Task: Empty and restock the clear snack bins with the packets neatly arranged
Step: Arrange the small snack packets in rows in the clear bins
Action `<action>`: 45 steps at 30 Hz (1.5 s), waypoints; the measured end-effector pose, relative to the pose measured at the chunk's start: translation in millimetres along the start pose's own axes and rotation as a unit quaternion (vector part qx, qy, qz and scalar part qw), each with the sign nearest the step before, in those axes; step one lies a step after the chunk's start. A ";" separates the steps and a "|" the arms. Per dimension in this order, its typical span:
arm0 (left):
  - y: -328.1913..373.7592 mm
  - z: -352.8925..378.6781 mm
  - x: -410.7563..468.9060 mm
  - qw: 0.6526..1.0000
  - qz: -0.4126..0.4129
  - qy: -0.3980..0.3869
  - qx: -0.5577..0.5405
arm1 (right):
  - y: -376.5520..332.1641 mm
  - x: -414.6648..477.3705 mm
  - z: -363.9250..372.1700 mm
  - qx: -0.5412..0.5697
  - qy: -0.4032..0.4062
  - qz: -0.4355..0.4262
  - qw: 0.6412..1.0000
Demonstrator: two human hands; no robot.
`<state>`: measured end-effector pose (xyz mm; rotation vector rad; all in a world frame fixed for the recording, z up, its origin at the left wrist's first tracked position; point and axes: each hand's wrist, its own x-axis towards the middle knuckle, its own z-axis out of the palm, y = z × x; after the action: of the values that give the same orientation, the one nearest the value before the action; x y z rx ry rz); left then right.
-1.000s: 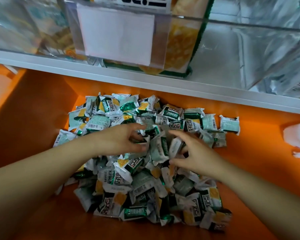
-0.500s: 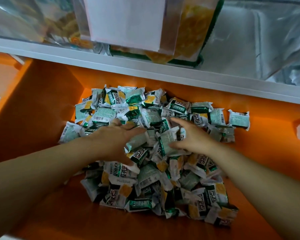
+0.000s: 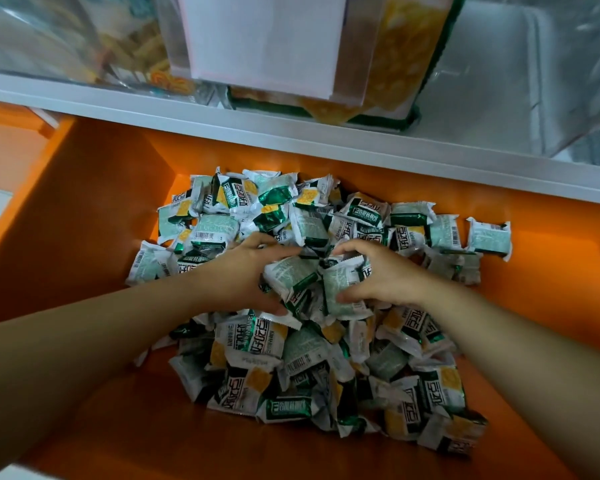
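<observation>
Orange shelf (image 3: 84, 244), white shelf edge (image 3: 291, 131) above it, blank white label (image 3: 264, 39) at top

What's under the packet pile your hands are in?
Orange tray floor shows bare around the packet pile; the left hand and right hand each grip packets on top. What lies beneath the heap's middle is covered.

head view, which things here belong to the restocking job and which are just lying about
In the job:
- snack packets heaped in the orange tray
- left hand and right hand, both gripping packets on top of the heap
- clear bins on the shelf above

Lying about, untouched:
- white label card
- yellow packaging behind it
- white shelf edge
</observation>
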<state>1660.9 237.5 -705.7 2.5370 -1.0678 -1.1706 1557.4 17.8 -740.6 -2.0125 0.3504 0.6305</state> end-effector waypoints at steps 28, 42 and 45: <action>15.0 6.3 -2.7 0.974 -0.007 -0.005 -0.225 | -13.5 -17.7 26.2 0.091 0.022 -0.014 0.996; 66.4 -7.6 -20.1 0.961 0.105 0.069 -0.247 | -30.6 -70.8 -18.5 0.009 0.121 -0.069 0.990; 89.8 -21.3 -40.9 0.961 0.130 0.091 -0.227 | -46.2 -103.0 -33.5 -0.002 0.136 -0.083 0.987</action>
<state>1609.2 195.3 -630.0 2.0353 -0.9260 -0.9579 1504.5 10.5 -635.7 -2.1093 0.3379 0.2533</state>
